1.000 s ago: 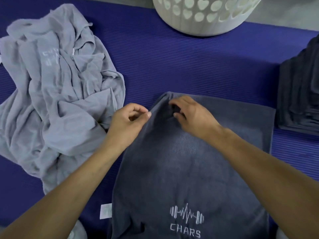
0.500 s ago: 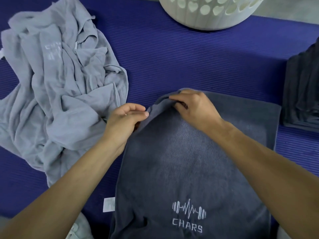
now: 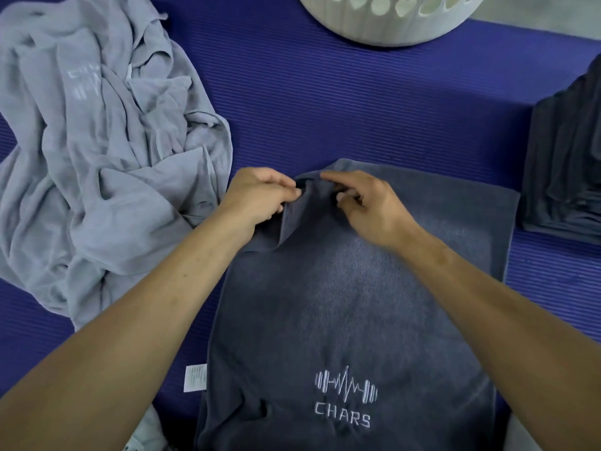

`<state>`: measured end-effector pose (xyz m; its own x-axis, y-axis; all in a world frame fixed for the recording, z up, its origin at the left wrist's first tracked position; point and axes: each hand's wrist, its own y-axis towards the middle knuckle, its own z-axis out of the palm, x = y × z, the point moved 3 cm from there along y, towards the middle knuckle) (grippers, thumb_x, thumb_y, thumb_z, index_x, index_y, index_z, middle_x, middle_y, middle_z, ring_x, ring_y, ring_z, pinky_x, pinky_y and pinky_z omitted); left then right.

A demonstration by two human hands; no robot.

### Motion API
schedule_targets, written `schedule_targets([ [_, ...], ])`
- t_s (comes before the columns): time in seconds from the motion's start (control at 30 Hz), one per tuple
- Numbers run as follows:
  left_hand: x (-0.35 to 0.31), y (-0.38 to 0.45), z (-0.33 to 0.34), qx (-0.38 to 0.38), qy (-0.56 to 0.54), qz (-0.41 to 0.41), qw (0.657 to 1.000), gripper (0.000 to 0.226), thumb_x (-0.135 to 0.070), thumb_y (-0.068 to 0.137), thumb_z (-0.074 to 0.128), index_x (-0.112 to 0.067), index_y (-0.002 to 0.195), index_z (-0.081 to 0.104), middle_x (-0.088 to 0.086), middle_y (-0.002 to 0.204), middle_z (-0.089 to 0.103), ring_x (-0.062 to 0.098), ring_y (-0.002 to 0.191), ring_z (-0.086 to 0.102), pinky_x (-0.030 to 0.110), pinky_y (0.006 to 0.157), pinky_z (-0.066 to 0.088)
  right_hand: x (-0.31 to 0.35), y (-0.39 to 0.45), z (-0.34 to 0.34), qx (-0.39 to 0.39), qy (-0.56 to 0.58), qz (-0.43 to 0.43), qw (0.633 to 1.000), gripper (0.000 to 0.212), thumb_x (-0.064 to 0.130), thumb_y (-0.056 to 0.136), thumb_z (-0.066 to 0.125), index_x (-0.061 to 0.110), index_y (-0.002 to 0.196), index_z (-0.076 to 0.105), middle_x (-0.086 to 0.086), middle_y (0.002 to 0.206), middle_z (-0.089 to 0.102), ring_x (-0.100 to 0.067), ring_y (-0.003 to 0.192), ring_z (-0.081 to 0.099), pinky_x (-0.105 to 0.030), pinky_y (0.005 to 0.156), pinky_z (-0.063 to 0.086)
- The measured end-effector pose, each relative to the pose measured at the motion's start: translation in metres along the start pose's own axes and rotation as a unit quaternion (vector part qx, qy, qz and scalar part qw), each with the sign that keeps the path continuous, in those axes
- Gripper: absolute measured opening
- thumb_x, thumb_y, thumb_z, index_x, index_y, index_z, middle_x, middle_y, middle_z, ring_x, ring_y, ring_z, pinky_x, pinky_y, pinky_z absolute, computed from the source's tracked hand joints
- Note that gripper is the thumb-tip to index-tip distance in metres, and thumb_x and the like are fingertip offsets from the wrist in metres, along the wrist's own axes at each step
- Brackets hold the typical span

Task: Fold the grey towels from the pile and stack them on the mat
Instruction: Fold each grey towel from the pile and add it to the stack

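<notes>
While the dark grey towel [image 3: 351, 304] lies spread over the lower middle of the frame on the blue ribbed mat [image 3: 341, 102], both hands work at its far left corner, where the cloth is rucked up into a raised fold. The left hand [image 3: 260, 196] has its fingers curled and its thumb and fingertips pinching the lifted edge of the towel; the right hand [image 3: 367, 203], just beside it, has its forefinger stretched along the top of the fold and its other fingers bent down onto the cloth, gripping the same ridge. A white embroidered logo reading CHARS [image 3: 344, 398] shows near the bottom of the towel, and a small white care label [image 3: 194, 378] sticks out at its left edge. The crumpled pile of light grey towels [image 3: 97, 157] fills the upper left of the frame. A stack of folded dark towels [image 3: 566, 164] stands at the right edge, and a white perforated laundry basket [image 3: 387, 17] sits at the top
</notes>
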<state>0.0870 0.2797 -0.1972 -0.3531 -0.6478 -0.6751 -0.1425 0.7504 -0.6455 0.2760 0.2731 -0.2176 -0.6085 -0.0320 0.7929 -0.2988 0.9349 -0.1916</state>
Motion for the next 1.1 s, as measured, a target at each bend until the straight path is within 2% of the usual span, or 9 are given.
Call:
schedule_targets([
  [0.1,-0.002,-0.007,-0.005,-0.042,-0.085,0.086,0.992,0.014,-0.010,0.082,0.077,-0.023,0.082,0.071,-0.006,0.075,0.072,-0.001,0.068,0.065,0.012,0.063,0.047,-0.001,0.004,-0.004,0.002,0.035,0.042,0.999,0.049,0.004,0.097,0.051,0.024,0.142,0.051,0.013,0.096,0.061,0.003,0.073,0.059,-0.007,0.067,0.044],
  [0.23,-0.010,-0.013,-0.026,-0.119,-0.164,0.177,0.963,0.020,-0.002,0.084,0.073,-0.022,0.080,0.071,-0.005,0.080,0.074,0.006,0.081,0.069,0.014,0.077,0.051,0.001,0.012,-0.005,0.035,0.031,0.072,0.996,0.060,0.011,0.100,0.051,0.027,0.154,0.030,0.009,0.118,0.057,-0.003,0.093,0.058,-0.004,0.071,0.042],
  [0.37,-0.010,0.005,-0.038,-0.145,-0.155,0.170,0.962,0.019,-0.001,0.083,0.073,-0.020,0.083,0.074,-0.007,0.081,0.075,0.005,0.085,0.071,0.014,0.080,0.050,0.004,0.014,-0.002,0.021,0.014,0.072,0.997,0.061,0.016,0.099,0.053,0.026,0.154,0.028,0.005,0.132,0.054,-0.008,0.106,0.059,-0.008,0.079,0.042],
  [0.47,-0.003,0.027,-0.041,-0.149,-0.157,0.122,0.969,0.018,-0.003,0.084,0.074,-0.021,0.089,0.076,-0.009,0.084,0.075,0.001,0.085,0.070,0.013,0.083,0.051,0.004,0.012,0.001,0.010,-0.002,0.058,0.998,0.056,0.014,0.098,0.056,0.023,0.150,0.037,0.003,0.136,0.053,-0.006,0.100,0.060,-0.010,0.083,0.044],
  [0.6,0.006,0.044,-0.040,-0.131,-0.079,0.075,0.985,0.018,-0.014,0.089,0.070,-0.027,0.099,0.077,-0.012,0.096,0.075,-0.002,0.090,0.068,0.013,0.087,0.051,0.006,0.013,0.002,0.005,-0.030,0.048,0.998,0.048,0.011,0.096,0.056,0.017,0.143,0.048,0.001,0.135,0.054,-0.007,0.088,0.060,-0.008,0.080,0.042],
  [0.77,0.004,0.030,-0.040,-0.140,-0.016,0.168,0.976,0.024,-0.014,0.092,0.065,-0.022,0.113,0.073,-0.014,0.103,0.073,-0.005,0.097,0.066,0.013,0.090,0.049,0.007,0.014,-0.007,-0.037,-0.008,0.082,0.996,0.030,0.011,0.097,0.055,0.013,0.125,0.064,0.002,0.113,0.067,-0.004,0.089,0.063,0.000,0.070,0.043],
  [0.97,-0.010,-0.014,-0.022,-0.124,0.109,0.256,0.953,0.017,-0.014,0.089,0.066,-0.023,0.100,0.074,-0.012,0.098,0.069,0.001,0.086,0.064,0.013,0.078,0.051,0.015,-0.025,-0.045,-0.031,-0.020,0.115,0.993,0.021,0.009,0.094,0.056,0.017,0.107,0.070,0.010,0.097,0.068,0.001,0.083,0.063,-0.005,0.071,0.049],
  [1.03,-0.020,-0.032,-0.015,-0.083,0.160,0.247,0.952,0.013,-0.015,0.089,0.067,-0.024,0.097,0.073,-0.013,0.093,0.065,0.000,0.080,0.062,0.004,0.068,0.045,0.023,-0.049,-0.059,-0.007,-0.047,0.119,0.992,0.020,0.010,0.094,0.057,0.016,0.106,0.070,0.009,0.096,0.068,-0.002,0.085,0.064,-0.004,0.070,0.048],
  [1.1,-0.027,-0.054,-0.003,-0.020,0.216,0.232,0.948,0.011,-0.017,0.087,0.068,-0.025,0.093,0.073,-0.018,0.086,0.063,0.002,0.082,0.063,0.001,0.066,0.039,0.033,-0.073,-0.070,0.038,-0.084,0.125,0.988,0.018,0.011,0.093,0.058,0.014,0.107,0.069,0.005,0.098,0.069,-0.009,0.089,0.065,-0.014,0.077,0.051],
])
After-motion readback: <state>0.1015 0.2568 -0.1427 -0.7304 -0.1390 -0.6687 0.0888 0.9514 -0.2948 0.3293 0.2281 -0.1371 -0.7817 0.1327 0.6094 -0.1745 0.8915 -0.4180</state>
